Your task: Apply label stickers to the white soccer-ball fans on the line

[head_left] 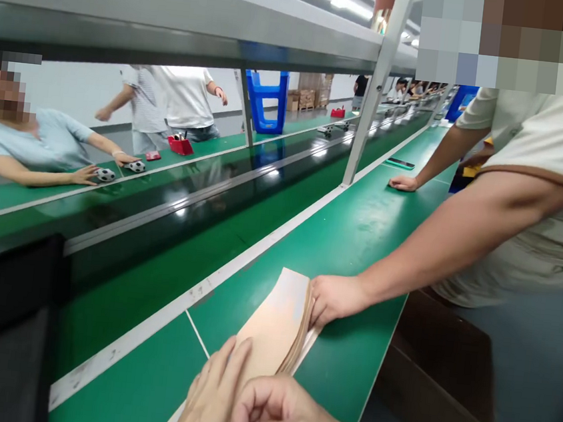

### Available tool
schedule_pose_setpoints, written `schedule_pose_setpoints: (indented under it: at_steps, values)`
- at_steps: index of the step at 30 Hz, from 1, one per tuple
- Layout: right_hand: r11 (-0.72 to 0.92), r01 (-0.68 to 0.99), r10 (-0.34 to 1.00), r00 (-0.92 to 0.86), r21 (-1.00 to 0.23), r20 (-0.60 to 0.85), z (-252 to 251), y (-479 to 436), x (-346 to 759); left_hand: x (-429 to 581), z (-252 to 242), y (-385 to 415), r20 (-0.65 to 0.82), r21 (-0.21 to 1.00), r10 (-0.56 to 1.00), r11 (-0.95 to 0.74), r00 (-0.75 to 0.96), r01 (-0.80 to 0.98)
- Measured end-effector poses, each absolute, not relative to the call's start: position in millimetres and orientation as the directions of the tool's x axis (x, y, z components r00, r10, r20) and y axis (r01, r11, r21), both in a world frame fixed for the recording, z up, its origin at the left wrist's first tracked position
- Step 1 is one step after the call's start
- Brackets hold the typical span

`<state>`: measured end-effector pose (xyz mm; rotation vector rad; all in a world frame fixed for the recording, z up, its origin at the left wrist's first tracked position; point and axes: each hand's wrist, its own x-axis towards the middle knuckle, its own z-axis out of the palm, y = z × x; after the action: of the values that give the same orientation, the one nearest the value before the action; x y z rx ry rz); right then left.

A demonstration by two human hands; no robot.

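A stack of pale tan, curved-edge flat sheets point(272, 324), paper or thin board, lies on the green bench. My left hand point(212, 392) rests along its left side, fingers stretched out. Over the near end of the stack, my right hand point(290, 417) is closed with curled fingers; what they hold, if anything, is hidden. A co-worker's hand point(337, 301) touches the right edge at the far end, where several layers show. The near end of the stack is covered by my hands.
The co-worker's other hand point(404, 183) leans on the bench point(360, 226) near a phone point(400, 164). A metal post point(373, 100) rises from the bench's left rail. Below right is a brown box point(441, 362). Across the conveyor point(198, 242), a person handles ball-patterned items point(105, 175).
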<state>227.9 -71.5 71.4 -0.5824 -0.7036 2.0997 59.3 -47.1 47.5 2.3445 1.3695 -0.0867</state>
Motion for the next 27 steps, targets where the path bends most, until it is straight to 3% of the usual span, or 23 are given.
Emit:
schedule_pose_setpoints:
  at_steps: [3,6,8,12,15,19,27]
  values:
    - [-0.515,-0.562,0.812,-0.561,-0.648,-0.159,67.1,-76.2,228.7,73.9,51.7,-47.3,-0.301,0.275,0.85,-0.356,0.431,0.893]
    - [-0.53,-0.571,0.806,-0.569,-0.627,-0.163,65.9,-79.0,227.8,92.0,52.3,-47.6,-0.369,0.128,0.875,-0.286,0.313,0.95]
    - [-0.535,-0.585,0.806,-0.571,-0.609,-0.158,67.6,-80.8,227.3,97.2,53.1,-48.8,-0.372,0.113,0.88,-0.272,0.294,0.956]
    - [-0.522,-0.621,0.809,-0.578,-0.585,-0.109,72.5,-86.4,227.5,85.8,61.7,-48.2,-0.371,0.332,0.844,-0.268,0.387,0.904]
    - [-0.527,-0.619,0.802,-0.589,-0.582,-0.1,73.0,-91.3,228.0,74.9,74.9,-40.1,-0.451,0.415,0.796,-0.213,0.403,0.885]
    - [-0.542,-0.631,0.799,-0.591,-0.556,-0.108,71.6,-95.7,228.5,76.0,92.2,-25.8,-0.419,0.559,0.745,-0.238,0.519,0.794]
    - [-0.519,-0.649,0.814,-0.575,-0.556,-0.088,69.7,-93.1,231.8,91.3,94.5,-14.5,-0.332,0.676,0.684,-0.308,0.649,0.67]
